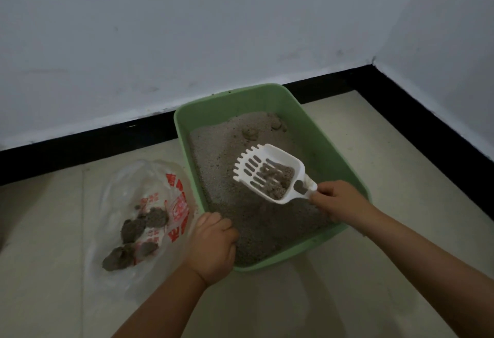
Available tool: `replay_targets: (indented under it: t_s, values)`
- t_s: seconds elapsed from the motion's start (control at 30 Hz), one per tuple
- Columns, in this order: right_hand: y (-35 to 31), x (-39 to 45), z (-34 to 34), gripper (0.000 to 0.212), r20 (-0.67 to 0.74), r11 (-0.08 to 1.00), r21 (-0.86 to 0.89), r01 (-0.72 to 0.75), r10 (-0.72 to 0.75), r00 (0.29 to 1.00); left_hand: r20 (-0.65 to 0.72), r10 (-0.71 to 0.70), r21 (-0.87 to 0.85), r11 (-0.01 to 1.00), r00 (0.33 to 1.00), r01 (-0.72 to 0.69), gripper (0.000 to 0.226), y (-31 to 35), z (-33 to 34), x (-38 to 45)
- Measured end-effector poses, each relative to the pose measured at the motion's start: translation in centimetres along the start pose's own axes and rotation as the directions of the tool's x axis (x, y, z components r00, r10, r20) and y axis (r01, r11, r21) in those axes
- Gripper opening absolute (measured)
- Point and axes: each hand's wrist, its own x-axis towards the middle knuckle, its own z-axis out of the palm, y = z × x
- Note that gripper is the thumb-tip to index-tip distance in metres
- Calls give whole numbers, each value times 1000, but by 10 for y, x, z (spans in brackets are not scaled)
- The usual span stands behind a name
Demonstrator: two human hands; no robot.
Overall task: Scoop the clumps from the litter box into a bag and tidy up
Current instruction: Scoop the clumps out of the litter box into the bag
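Note:
A green litter box (336, 150) filled with grey litter sits on the floor by the wall. My right hand (339, 200) grips the handle of a white slotted scoop (247, 168), held above the litter with grey clumps (275, 178) in its bowl. Two more clumps (251, 133) lie in the litter near the far wall of the box. My left hand (212, 247) grips the box's near left rim. Left of the box a clear plastic bag (149, 185) with red print lies open on the floor, with several dark clumps (133, 231) inside.
The box stands in a room corner, with a black skirting board (88, 145) behind it and along the right wall. Pale floor tiles (374, 271) surround the box and bag.

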Motion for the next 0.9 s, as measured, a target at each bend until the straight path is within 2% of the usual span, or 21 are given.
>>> replay_targets:
  t_s: [0.1,0.2,0.47,0.7,0.9]
  values:
    - [3,1,1,35,-41,998,-55,-9,6,999,-2,2,-7,1000,1000,-2,21,0,0,0]
    - [4,-2,3,28,-48,999,-36,-20,19,999,-3,-9,10,1000,1000,9,23,1,-2,0]
    - [-2,-9,10,32,-95,997,-59,-58,52,994,29,2,42,999,1000,-3,26,2,-5,2]
    - [-10,-2,21,34,-92,993,-108,-40,30,995,88,129,39,990,988,-133,24,-10,-11,0]
    - [-24,-11,36,32,-52,996,-88,-34,29,998,13,47,46,998,999,-48,31,-21,-42,-29]
